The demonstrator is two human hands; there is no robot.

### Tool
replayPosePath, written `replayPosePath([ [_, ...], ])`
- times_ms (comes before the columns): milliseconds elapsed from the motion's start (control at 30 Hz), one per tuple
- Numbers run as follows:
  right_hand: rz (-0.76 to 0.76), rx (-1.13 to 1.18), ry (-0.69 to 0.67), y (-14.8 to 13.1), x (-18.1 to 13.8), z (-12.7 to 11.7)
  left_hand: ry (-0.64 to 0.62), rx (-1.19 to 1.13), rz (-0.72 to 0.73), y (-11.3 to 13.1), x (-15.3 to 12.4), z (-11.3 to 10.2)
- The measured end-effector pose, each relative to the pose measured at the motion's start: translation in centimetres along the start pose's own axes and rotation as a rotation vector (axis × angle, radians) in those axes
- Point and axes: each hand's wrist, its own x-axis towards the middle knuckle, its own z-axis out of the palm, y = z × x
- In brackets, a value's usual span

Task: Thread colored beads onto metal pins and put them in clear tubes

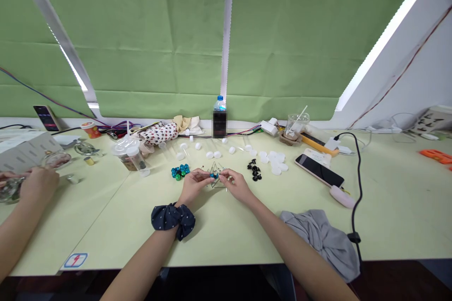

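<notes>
My left hand [195, 185], with a dark dotted scrunchie [166, 217] at its wrist, pinches a small shiny blue ball [213, 175]. My right hand [237, 185] closes its thumb and fingertips on the same small piece from the other side; its exact shape is partly hidden by the fingers. Behind and beneath the fingertips lie several thin metal pins [219, 186] on the table. A cluster of blue and green balls [180, 171] rests left of my left hand. To the right of my right hand sit small black caps [254, 170] and translucent white discs [276, 162].
White caps [213, 154] and clear tubes lie behind my hands. A bottle [219, 120] stands at the back. Drink cups [126, 149] are at left, a phone [318, 170] and grey cloth [323, 240] at right. Another person's hand [38, 186] works at far left.
</notes>
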Motion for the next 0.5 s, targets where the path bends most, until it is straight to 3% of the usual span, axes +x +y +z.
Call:
replayPosePath([
  [500,0.03,0.021,-0.008,-0.53,-0.05,-0.26,-0.011,0.011,0.008,-0.25,0.08,-0.1],
])
